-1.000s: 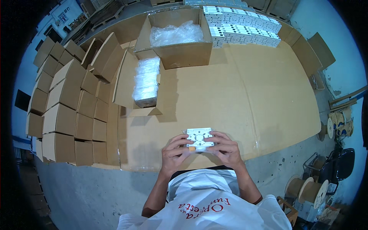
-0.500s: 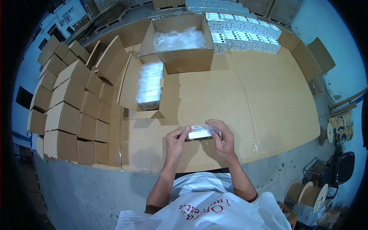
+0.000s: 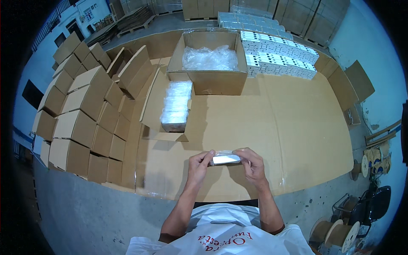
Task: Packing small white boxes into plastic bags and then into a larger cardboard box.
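Note:
A small white box (image 3: 225,160) in a clear plastic wrapper is held level above the near part of the cardboard-covered table. My left hand (image 3: 198,168) pinches its left end between thumb and fingers. At the other end, my right hand (image 3: 253,165) is closed on the wrapper, its fingers bent over the box's corner. Beyond my hands, to the left, stands an open carton (image 3: 149,106) with a row of plastic-wrapped packs (image 3: 177,102) in it. The undersides of the held box and of my fingers are hidden.
Behind the row stands a larger open carton (image 3: 219,83) with crumpled clear plastic bags (image 3: 210,58). White printed boxes (image 3: 280,55) are stacked at the far right. Many brown cartons (image 3: 80,123) are piled on the left. Wooden spools (image 3: 340,234) and a black chair (image 3: 376,204) stand on the floor at right.
My right fingers, lifted and spread over the wrapper before, have closed down on the box's right end. The whole view has shifted, so the table appears lower in it.

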A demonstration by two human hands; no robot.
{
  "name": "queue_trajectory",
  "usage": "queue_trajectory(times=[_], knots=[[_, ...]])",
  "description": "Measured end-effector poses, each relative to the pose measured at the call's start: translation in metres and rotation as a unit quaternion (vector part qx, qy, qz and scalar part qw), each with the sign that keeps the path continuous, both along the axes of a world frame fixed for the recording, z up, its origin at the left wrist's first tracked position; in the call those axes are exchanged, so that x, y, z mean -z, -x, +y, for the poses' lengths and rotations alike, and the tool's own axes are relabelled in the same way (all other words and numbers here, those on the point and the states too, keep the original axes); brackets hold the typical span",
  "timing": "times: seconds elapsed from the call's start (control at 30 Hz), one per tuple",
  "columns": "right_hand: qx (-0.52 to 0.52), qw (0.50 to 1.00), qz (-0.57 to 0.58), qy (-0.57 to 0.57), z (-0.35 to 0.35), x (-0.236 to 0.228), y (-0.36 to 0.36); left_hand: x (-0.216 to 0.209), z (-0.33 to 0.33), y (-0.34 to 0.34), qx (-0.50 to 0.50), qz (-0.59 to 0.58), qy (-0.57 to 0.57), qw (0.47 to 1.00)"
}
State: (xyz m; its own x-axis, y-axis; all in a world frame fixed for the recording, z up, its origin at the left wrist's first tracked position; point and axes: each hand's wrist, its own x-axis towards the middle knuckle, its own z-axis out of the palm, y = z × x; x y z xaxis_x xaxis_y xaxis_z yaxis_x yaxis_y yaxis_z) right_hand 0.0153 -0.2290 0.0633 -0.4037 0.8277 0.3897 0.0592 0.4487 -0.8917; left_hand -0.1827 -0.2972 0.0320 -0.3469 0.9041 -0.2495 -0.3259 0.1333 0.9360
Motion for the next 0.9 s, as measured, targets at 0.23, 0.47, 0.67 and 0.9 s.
queue_trajectory(times=[0.23, 0.47, 0.67, 0.9], knots=[[-0.033, 0.997, -0.049, 0.04, -0.001, -0.01, 0.003, 0.002, 0.001, 0.002, 0.0, 0.008, 0.015, 1.0], [-0.029, 0.997, -0.067, -0.008, 0.015, 0.014, -0.005, -0.025, 0.003, -0.01, -0.079, 0.247, -0.166, 0.951], [-0.042, 0.984, -0.153, -0.078, 0.018, -0.003, -0.007, -0.002, 0.001, 0.008, 0.059, 0.414, -0.16, 0.894], [-0.044, 0.945, -0.285, -0.153, 0.01, -0.036, 0.013, -0.009, -0.015, 0.017, 0.063, 0.327, -0.051, 0.941]])
